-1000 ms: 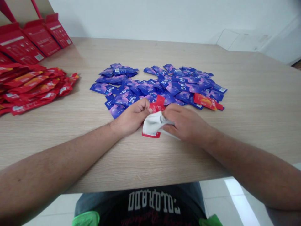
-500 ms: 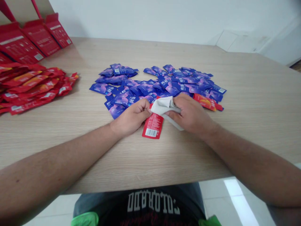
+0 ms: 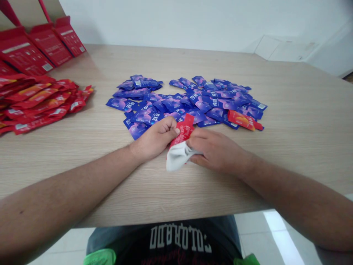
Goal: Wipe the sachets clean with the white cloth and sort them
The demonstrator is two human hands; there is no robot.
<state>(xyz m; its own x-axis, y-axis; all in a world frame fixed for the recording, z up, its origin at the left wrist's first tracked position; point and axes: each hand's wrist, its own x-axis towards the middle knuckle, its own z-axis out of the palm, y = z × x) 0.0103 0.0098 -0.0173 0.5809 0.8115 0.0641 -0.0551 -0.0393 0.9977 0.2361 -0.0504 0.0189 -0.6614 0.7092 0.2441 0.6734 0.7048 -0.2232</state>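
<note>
My left hand (image 3: 157, 137) is closed on the left edge of a red sachet (image 3: 184, 129), which lies with its printed back up. A white cloth (image 3: 178, 155) is bunched in my right hand (image 3: 213, 147), and it covers the sachet's lower end. Just beyond both hands spreads a heap of blue-purple sachets (image 3: 172, 103). At the heap's right edge lies another red sachet (image 3: 241, 119), with an orange picture facing up.
A pile of red sachets (image 3: 41, 99) lies at the left of the wooden table (image 3: 298, 129). Behind it stand several red cardboard boxes (image 3: 49, 44) with raised flaps. A white wall (image 3: 176, 22) borders the table's far edge.
My right hand has drawn the white cloth down over the red sachet, from its upper end to its lower end. The left hand has stayed in place, holding the sachet.
</note>
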